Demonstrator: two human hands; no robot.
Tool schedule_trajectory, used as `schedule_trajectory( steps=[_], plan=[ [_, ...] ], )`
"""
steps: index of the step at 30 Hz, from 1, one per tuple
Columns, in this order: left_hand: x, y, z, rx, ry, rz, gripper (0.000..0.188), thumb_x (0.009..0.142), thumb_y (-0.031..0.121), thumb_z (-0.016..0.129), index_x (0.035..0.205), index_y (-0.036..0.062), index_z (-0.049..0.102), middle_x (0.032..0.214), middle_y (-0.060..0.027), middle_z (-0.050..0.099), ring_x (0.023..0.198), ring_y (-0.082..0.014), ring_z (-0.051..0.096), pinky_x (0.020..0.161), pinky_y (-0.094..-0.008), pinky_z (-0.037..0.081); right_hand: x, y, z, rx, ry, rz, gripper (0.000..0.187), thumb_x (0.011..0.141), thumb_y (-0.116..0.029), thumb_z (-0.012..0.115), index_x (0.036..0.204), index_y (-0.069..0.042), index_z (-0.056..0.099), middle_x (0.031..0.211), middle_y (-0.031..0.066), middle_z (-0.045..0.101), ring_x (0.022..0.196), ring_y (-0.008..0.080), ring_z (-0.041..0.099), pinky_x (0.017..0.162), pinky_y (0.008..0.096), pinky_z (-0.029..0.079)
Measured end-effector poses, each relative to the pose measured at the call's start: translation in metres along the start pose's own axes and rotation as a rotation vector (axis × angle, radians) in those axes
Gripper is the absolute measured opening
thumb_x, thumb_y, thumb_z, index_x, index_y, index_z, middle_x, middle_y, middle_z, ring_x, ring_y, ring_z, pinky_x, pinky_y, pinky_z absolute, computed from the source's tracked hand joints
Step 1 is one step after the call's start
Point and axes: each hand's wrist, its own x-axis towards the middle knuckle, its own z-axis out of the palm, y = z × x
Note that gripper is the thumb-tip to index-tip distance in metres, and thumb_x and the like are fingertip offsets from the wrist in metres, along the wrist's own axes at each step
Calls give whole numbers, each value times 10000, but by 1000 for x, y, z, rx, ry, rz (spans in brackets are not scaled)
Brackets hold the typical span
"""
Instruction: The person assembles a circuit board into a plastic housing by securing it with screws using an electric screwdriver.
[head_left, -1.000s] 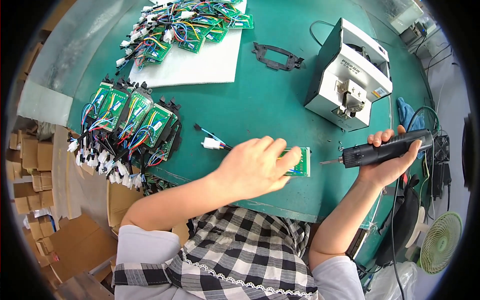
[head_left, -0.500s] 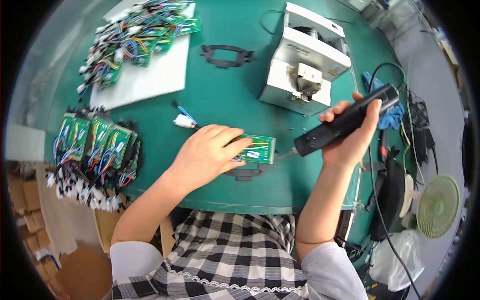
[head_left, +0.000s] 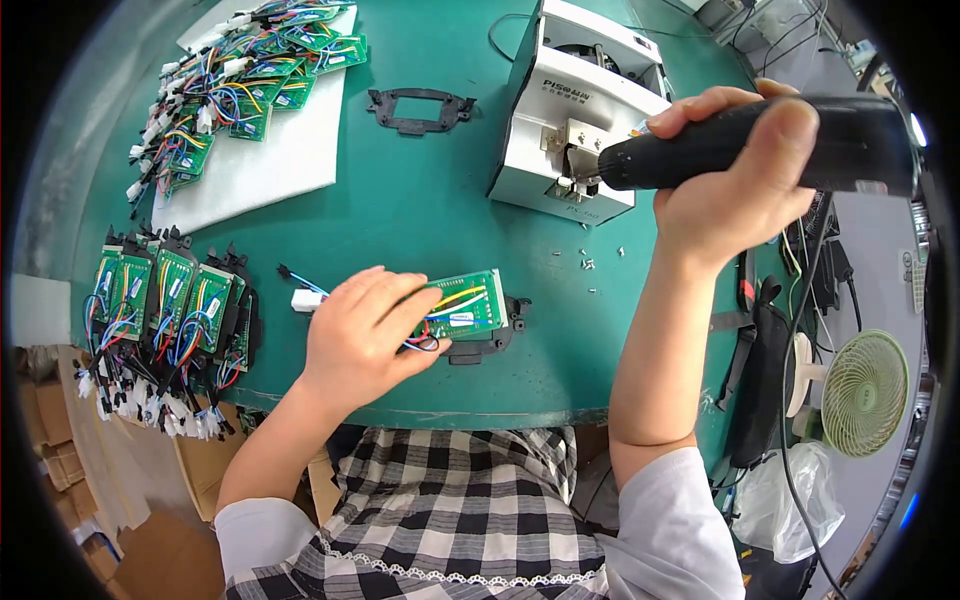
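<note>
My left hand is closed over the left end of a green circuit board and its coloured wires. The board lies over a black plastic frame, whose lugs stick out at the right and lower edges. A white connector on wires pokes out left of that hand. Wrapped around a black electric screwdriver, my right hand holds it nearly level. The driver's tip is at the outlet of a white screw feeder; whether a screw sits on the bit cannot be seen.
Loose small screws lie below the feeder. Another black frame rests at the back. Wired boards are heaped on a white foam sheet. Framed boards stand in a row at left. A green fan is at right.
My right hand has lifted the screwdriver up and away from the board's right edge to the screw feeder. The left hand stays on the board. The whole view has shifted slightly.
</note>
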Motion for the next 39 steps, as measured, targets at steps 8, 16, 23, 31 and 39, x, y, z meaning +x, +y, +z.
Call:
schedule_trajectory(
  steps=[8,16,23,31,39],
  plan=[
    [-5,-10,2,-21,40,-38,449,580,204,830,982,73,680,1034,-67,659,899,-254,638,891,-428,507,-8,-3,6,83,7,122,498,878,-437,626,958,35,492,585,98,549,428,176,549,416,278,459],
    [-2,-5,2,-107,-61,-9,412,604,234,825,970,101,689,1005,-44,657,918,-214,637,917,-426,503,-52,-23,-8,215,41,456,604,860,-481,623,1064,58,443,570,123,560,409,182,541,404,265,434],
    [-1,-4,8,-158,-107,-10,410,608,222,825,970,90,684,1004,-52,656,911,-227,645,907,-427,520,-70,-24,-4,272,-33,464,558,861,-424,644,1078,56,462,599,109,571,448,156,543,440,257,433],
    [-4,-4,8,-133,-112,-7,423,607,220,824,984,88,685,1028,-55,650,922,-246,635,871,-386,525,-80,-25,5,153,-147,425,653,849,-543,605,1081,44,441,625,140,553,439,206,542,408,300,462],
    [-4,-4,8,-148,-117,-20,425,600,217,824,983,92,688,1033,-44,642,923,-234,629,806,-357,529,-90,-19,12,133,-199,409,670,822,-558,635,1047,44,446,598,121,559,425,171,537,400,269,444]
  ],
)
